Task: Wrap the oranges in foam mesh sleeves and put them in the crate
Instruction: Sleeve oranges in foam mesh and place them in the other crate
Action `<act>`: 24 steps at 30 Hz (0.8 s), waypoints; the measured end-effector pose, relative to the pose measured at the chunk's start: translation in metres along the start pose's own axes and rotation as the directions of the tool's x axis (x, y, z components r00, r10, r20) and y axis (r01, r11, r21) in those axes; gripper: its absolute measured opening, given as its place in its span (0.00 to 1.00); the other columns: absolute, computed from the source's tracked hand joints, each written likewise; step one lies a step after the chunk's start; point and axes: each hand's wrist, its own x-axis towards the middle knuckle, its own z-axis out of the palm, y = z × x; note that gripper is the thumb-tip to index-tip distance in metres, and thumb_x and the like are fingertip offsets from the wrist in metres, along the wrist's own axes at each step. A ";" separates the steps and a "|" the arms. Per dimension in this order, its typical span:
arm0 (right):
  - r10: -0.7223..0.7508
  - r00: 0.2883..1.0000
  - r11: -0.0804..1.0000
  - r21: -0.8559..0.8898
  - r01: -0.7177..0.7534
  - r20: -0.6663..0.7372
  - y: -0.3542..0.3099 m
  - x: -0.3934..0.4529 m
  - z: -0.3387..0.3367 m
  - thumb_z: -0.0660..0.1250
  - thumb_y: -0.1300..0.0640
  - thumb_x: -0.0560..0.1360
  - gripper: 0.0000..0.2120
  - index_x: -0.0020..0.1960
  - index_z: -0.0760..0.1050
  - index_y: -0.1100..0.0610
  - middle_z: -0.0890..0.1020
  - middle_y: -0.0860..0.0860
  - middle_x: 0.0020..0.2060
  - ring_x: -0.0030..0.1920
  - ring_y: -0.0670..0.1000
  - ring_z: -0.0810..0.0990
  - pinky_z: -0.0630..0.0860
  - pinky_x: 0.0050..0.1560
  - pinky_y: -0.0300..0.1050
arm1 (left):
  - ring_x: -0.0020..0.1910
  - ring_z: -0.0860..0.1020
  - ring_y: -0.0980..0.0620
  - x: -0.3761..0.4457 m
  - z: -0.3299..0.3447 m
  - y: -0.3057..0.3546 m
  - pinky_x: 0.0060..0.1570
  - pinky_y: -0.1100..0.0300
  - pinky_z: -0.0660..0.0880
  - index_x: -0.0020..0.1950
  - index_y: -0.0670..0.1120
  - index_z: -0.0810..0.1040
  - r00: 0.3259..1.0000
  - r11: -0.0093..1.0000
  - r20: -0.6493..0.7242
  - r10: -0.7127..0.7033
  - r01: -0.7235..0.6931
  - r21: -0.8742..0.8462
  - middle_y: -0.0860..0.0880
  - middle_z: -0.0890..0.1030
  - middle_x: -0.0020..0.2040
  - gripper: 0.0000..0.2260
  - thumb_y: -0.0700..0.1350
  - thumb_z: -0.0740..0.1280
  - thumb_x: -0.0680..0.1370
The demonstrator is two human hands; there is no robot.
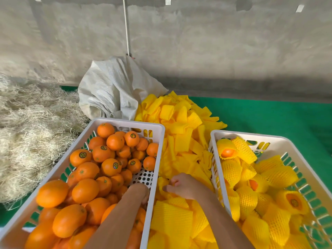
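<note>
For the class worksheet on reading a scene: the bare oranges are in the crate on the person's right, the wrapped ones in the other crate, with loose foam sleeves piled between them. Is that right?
Not quite. The head view shows the bare oranges in the left crate, not the right. The wrapped oranges are in the right crate, and the loose foam sleeves are piled between them.

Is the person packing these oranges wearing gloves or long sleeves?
No. Both the left hand and the right hand are bare, with no gloves, and both forearms are uncovered as far as the picture shows. No rings, watch or bracelet can be seen; any sleeve would lie above the bottom edge of the view.
</note>
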 end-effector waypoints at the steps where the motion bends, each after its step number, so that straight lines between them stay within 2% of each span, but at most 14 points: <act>1: 0.004 1.000 1.000 -0.024 -0.003 0.006 0.000 -0.001 0.000 0.71 0.37 0.75 0.18 0.51 0.81 0.51 0.83 0.51 0.44 0.41 0.48 0.79 0.73 0.41 0.45 | 0.71 0.74 0.41 -0.001 0.000 0.000 0.70 0.51 0.70 0.76 0.41 0.72 1.000 1.000 -0.002 -0.004 0.004 -0.006 0.42 0.74 0.73 0.21 0.43 0.67 0.83; 4: -0.039 0.999 0.999 -0.037 0.038 -0.024 0.001 0.001 0.001 0.69 0.48 0.79 0.15 0.47 0.82 0.60 0.80 0.56 0.36 0.35 0.51 0.75 0.69 0.36 0.48 | 0.70 0.75 0.42 -0.001 0.000 -0.001 0.68 0.51 0.72 0.75 0.39 0.71 0.999 0.999 -0.027 -0.023 0.022 -0.029 0.41 0.75 0.72 0.21 0.39 0.67 0.82; 5: -0.049 0.998 0.998 -0.026 0.048 -0.041 0.002 0.002 0.000 0.68 0.51 0.79 0.13 0.46 0.83 0.61 0.80 0.57 0.35 0.35 0.52 0.75 0.69 0.36 0.49 | 0.69 0.75 0.41 0.000 -0.001 -0.001 0.68 0.52 0.73 0.75 0.39 0.71 0.998 0.997 -0.052 -0.038 0.034 -0.074 0.41 0.75 0.71 0.21 0.37 0.66 0.82; 6: -0.055 0.996 0.998 -0.014 0.054 -0.065 0.002 0.002 -0.002 0.68 0.52 0.80 0.11 0.46 0.84 0.59 0.83 0.57 0.37 0.36 0.53 0.78 0.72 0.37 0.49 | 0.68 0.76 0.41 0.001 -0.001 0.000 0.68 0.51 0.74 0.74 0.39 0.70 0.995 0.989 -0.088 -0.054 0.042 -0.141 0.41 0.75 0.71 0.21 0.36 0.65 0.82; 8: -0.056 0.988 0.997 0.040 0.063 -0.144 0.003 0.001 -0.007 0.68 0.53 0.80 0.09 0.49 0.86 0.52 0.87 0.51 0.45 0.45 0.51 0.83 0.79 0.45 0.48 | 0.70 0.73 0.41 0.003 -0.005 0.002 0.69 0.50 0.72 0.73 0.40 0.69 0.974 0.954 -0.200 -0.103 0.040 -0.298 0.41 0.74 0.71 0.17 0.38 0.62 0.83; 10: -0.050 0.960 0.980 0.172 0.100 -0.276 0.000 -0.001 -0.013 0.69 0.51 0.80 0.07 0.52 0.86 0.50 0.86 0.45 0.48 0.49 0.47 0.83 0.80 0.49 0.43 | 0.70 0.70 0.38 0.002 -0.011 0.002 0.70 0.47 0.69 0.70 0.42 0.71 0.907 0.887 -0.370 -0.202 0.010 -0.462 0.40 0.74 0.69 0.14 0.42 0.61 0.84; 12: 0.010 0.923 0.910 0.387 0.152 -0.385 -0.006 -0.003 -0.019 0.71 0.49 0.79 0.04 0.47 0.85 0.44 0.85 0.40 0.45 0.47 0.44 0.83 0.78 0.47 0.39 | 0.68 0.70 0.37 0.000 -0.015 0.000 0.70 0.45 0.67 0.68 0.44 0.74 0.765 0.799 -0.568 -0.304 -0.120 -0.589 0.39 0.76 0.66 0.14 0.46 0.62 0.84; 14: 0.075 0.911 0.772 0.601 0.205 -0.406 -0.014 -0.004 -0.024 0.73 0.50 0.79 0.04 0.46 0.83 0.41 0.86 0.42 0.41 0.44 0.46 0.86 0.83 0.47 0.43 | 0.67 0.69 0.38 -0.005 -0.017 0.001 0.68 0.45 0.68 0.73 0.46 0.73 0.593 0.648 -0.715 -0.372 -0.385 -0.657 0.39 0.74 0.67 0.17 0.50 0.62 0.85; 16: 0.112 0.905 0.620 0.741 0.260 -0.411 -0.019 -0.004 -0.025 0.73 0.53 0.79 0.03 0.48 0.84 0.45 0.87 0.44 0.39 0.43 0.47 0.87 0.84 0.45 0.44 | 0.67 0.68 0.43 -0.011 -0.021 0.004 0.66 0.47 0.71 0.76 0.51 0.71 0.424 0.519 -0.810 -0.404 -0.623 -0.585 0.43 0.69 0.68 0.19 0.53 0.61 0.86; 18: 0.137 0.897 0.466 0.827 0.315 -0.419 -0.023 -0.005 -0.026 0.73 0.57 0.78 0.03 0.49 0.85 0.50 0.88 0.48 0.42 0.46 0.49 0.88 0.84 0.45 0.43 | 0.67 0.70 0.50 -0.018 -0.026 0.009 0.64 0.52 0.75 0.74 0.55 0.72 0.252 0.482 -0.892 -0.375 -0.769 -0.420 0.49 0.66 0.68 0.16 0.55 0.59 0.86; 19: 0.142 0.897 0.403 0.852 0.334 -0.418 -0.025 -0.005 -0.026 0.73 0.57 0.78 0.02 0.50 0.85 0.53 0.88 0.52 0.45 0.48 0.51 0.88 0.84 0.48 0.45 | 0.69 0.70 0.54 -0.021 -0.029 0.011 0.63 0.57 0.76 0.73 0.58 0.73 0.190 0.459 -0.917 -0.351 -0.819 -0.345 0.51 0.66 0.69 0.15 0.54 0.59 0.87; 21: 0.111 0.892 0.345 0.859 0.379 -0.438 -0.028 -0.008 -0.027 0.71 0.57 0.80 0.08 0.56 0.84 0.60 0.87 0.59 0.52 0.53 0.56 0.87 0.83 0.57 0.51 | 0.73 0.68 0.58 -0.027 -0.033 0.014 0.61 0.67 0.75 0.71 0.63 0.73 0.156 0.394 -0.944 -0.290 -0.880 -0.267 0.55 0.65 0.74 0.14 0.54 0.62 0.86; 24: 0.007 0.860 0.282 0.826 0.488 -0.510 -0.029 -0.013 -0.026 0.68 0.57 0.82 0.11 0.58 0.83 0.64 0.86 0.62 0.54 0.56 0.58 0.85 0.81 0.60 0.54 | 0.79 0.61 0.61 -0.027 -0.034 0.026 0.64 0.67 0.73 0.74 0.65 0.70 0.242 0.311 -0.956 -0.163 -0.908 -0.283 0.59 0.59 0.80 0.22 0.61 0.69 0.81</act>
